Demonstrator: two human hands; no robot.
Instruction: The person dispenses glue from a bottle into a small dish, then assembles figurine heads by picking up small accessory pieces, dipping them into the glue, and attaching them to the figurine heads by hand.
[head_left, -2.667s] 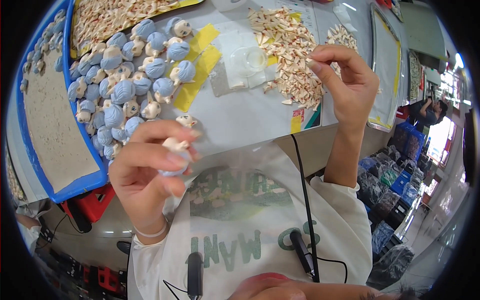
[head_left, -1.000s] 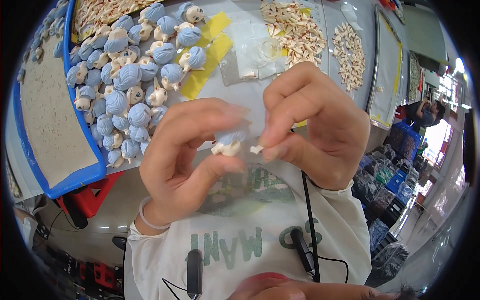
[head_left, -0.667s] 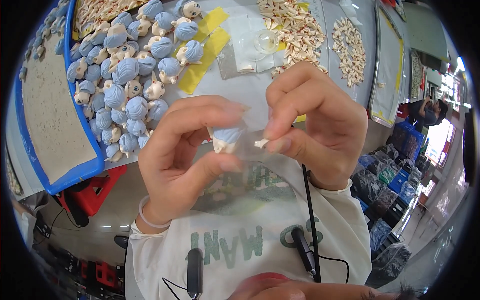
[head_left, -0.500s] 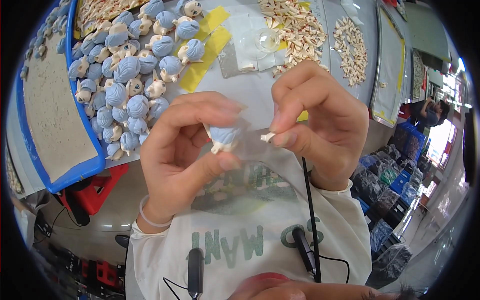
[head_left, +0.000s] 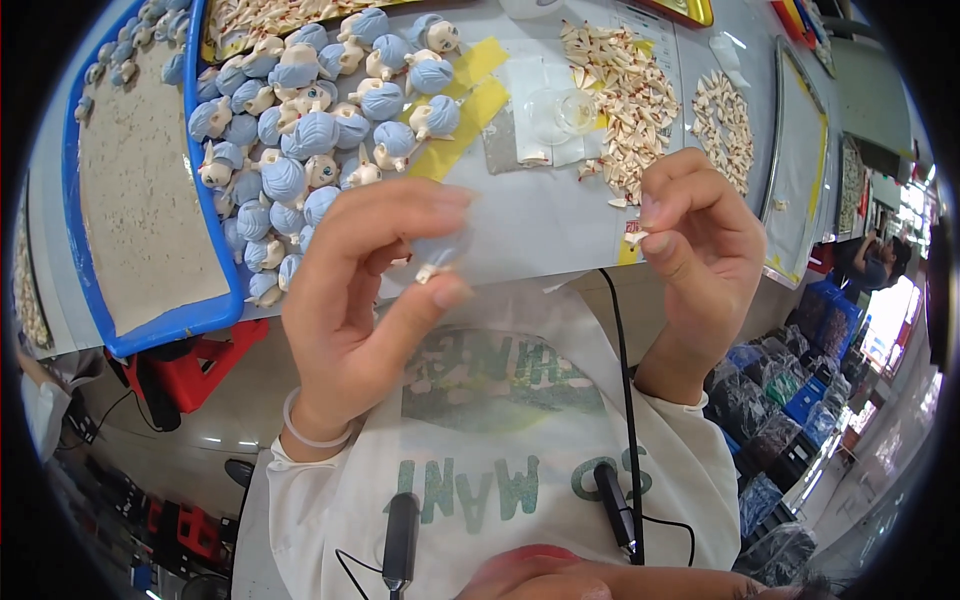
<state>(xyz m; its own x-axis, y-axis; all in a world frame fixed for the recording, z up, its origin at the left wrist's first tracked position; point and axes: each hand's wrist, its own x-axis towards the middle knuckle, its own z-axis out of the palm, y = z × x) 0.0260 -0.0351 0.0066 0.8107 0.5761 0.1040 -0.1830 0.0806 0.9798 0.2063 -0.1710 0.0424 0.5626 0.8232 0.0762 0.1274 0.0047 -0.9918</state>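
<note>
A small blue-haired doll head [head_left: 437, 255] is pinched between thumb and fingers of the left hand [head_left: 365, 300], lifted clear of the desk [head_left: 545, 225] and turned toward the face, so that its pale underside can be got at. A tiny cream part [head_left: 633, 238] is nipped at the fingertips of the right hand [head_left: 700, 250], held level with the head but apart from it, the two hands not touching. A heap of finished blue heads [head_left: 300, 150] is kept at the left beside the blue tray [head_left: 150, 330], and piles of cream parts [head_left: 625, 90] are spread on the right, within easy reach of the picking hand.
</note>
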